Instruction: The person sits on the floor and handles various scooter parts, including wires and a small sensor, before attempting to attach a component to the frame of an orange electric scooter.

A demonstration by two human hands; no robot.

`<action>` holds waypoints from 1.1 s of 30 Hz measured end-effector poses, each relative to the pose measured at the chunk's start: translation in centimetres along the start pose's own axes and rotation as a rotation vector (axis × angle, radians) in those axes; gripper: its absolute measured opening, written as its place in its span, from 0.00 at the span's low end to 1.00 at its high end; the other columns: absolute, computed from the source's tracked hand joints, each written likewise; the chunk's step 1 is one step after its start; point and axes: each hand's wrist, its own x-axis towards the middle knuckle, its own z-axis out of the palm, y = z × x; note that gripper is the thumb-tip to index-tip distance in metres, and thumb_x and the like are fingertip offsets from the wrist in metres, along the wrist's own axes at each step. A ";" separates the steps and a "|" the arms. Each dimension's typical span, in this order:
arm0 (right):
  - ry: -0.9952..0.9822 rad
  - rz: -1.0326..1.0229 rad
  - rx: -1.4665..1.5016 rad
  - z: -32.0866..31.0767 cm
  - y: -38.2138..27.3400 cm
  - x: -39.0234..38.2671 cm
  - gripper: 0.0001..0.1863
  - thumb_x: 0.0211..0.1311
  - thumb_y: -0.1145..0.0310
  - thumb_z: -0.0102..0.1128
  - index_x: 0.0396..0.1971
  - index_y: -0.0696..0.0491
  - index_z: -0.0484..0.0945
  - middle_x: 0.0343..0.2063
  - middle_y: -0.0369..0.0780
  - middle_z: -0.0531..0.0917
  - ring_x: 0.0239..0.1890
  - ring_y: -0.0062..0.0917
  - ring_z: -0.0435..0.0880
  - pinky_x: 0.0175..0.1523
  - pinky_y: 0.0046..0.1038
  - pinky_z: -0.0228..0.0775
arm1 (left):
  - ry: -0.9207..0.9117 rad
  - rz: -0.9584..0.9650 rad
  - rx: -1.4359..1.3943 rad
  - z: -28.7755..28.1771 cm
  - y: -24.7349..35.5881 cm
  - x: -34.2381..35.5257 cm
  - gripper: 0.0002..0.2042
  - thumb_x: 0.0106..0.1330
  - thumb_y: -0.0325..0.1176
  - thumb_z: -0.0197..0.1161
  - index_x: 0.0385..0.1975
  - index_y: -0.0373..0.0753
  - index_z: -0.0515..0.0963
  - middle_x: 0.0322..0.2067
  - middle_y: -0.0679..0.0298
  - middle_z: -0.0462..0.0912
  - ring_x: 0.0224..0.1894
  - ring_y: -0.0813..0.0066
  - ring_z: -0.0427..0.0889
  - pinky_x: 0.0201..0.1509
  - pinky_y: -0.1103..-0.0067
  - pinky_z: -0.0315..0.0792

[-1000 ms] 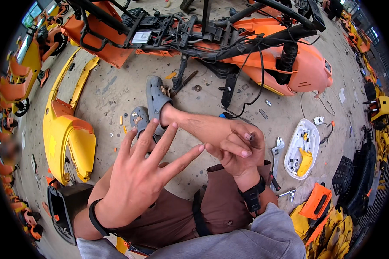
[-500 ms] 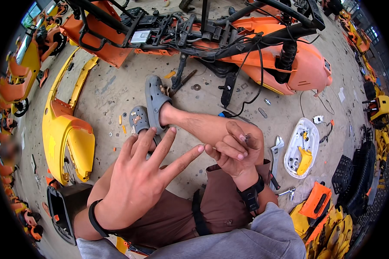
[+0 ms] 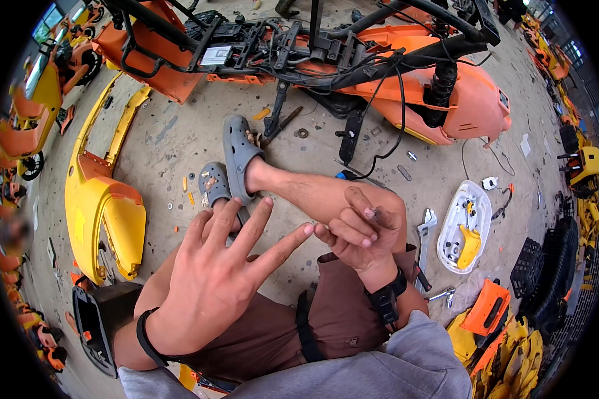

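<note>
My left hand (image 3: 213,282) is in front of me above my lap, its back up and its fingers spread wide, holding nothing. One of its fingertips touches or nearly touches an outstretched fingertip of my right hand (image 3: 363,236). That hand is turned palm toward me, with its other fingers loosely bent and dark smudges on them. I see nothing in its grasp. Below both hands are my brown shorts (image 3: 246,332); my bare leg and grey clogs (image 3: 241,156) stretch out beyond them.
A stripped orange scooter (image 3: 299,60) with bare black frame and cables lies across the far side. At left rests a yellow body panel (image 3: 90,206). On the right are an adjustable wrench (image 3: 424,233), a white tray (image 3: 454,265) of small parts and piled yellow-orange panels (image 3: 489,312).
The bent fingers of my right hand have shifted very slightly. My left hand stays where it was.
</note>
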 end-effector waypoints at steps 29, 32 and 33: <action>0.028 0.017 -0.173 -0.1 -0.1 -0.1 0.11 0.61 0.59 0.57 0.26 0.47 0.67 0.09 0.26 0.59 0.14 0.16 0.62 0.67 0.37 0.54 | -0.009 0.015 -0.053 0.2 0.0 0.0 0.32 0.51 0.28 0.55 0.62 0.57 0.67 0.53 0.60 0.73 0.50 0.60 0.72 0.50 0.68 0.68; 0.024 0.013 -0.189 -0.1 0.0 -0.1 0.12 0.62 0.58 0.56 0.26 0.47 0.66 0.09 0.26 0.58 0.14 0.16 0.62 0.66 0.37 0.55 | -0.011 0.015 -0.053 0.3 0.0 -0.1 0.33 0.51 0.28 0.56 0.62 0.57 0.67 0.53 0.60 0.73 0.50 0.60 0.72 0.50 0.68 0.68; 0.027 0.014 -0.197 0.0 0.0 -0.1 0.12 0.62 0.58 0.56 0.26 0.47 0.66 0.09 0.26 0.58 0.14 0.16 0.62 0.66 0.37 0.56 | -0.015 0.014 -0.054 0.2 0.0 -0.1 0.33 0.51 0.28 0.56 0.62 0.57 0.67 0.53 0.60 0.73 0.50 0.60 0.72 0.50 0.68 0.68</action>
